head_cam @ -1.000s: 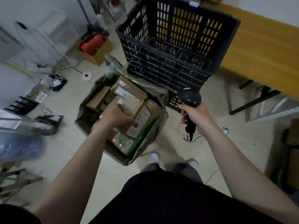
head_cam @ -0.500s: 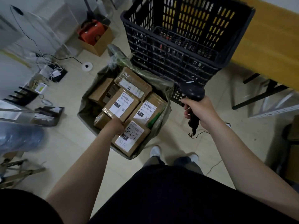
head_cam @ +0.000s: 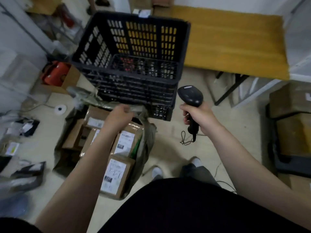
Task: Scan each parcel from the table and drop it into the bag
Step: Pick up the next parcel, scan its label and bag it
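An olive-grey bag (head_cam: pixel 150 132) stands open on the floor and holds several brown cardboard parcels with white labels. One parcel (head_cam: pixel 116 175) lies at its near end and another parcel (head_cam: pixel 126 143) sits behind it. My left hand (head_cam: pixel 119 115) hovers over the bag's far rim, just below the black crate, with fingers loosely curled and nothing seen in it. To the right of the bag, my right hand (head_cam: pixel 198 115) grips the handle of a black barcode scanner (head_cam: pixel 191 96), whose head points away from me.
A tall black slotted crate (head_cam: pixel 134 78) stands right behind the bag. The yellow-topped table (head_cam: pixel 227 39) is at the upper right, bare in view. A cardboard box with an orange item (head_cam: pixel 57 74) sits left; stacked boxes (head_cam: pixel 292 125) stand on the right. My feet are beside the bag.
My left hand has let go of the parcel at the bag's near end and risen forward towards the crate. My view has tilted up and right; the scanner hand stayed put.
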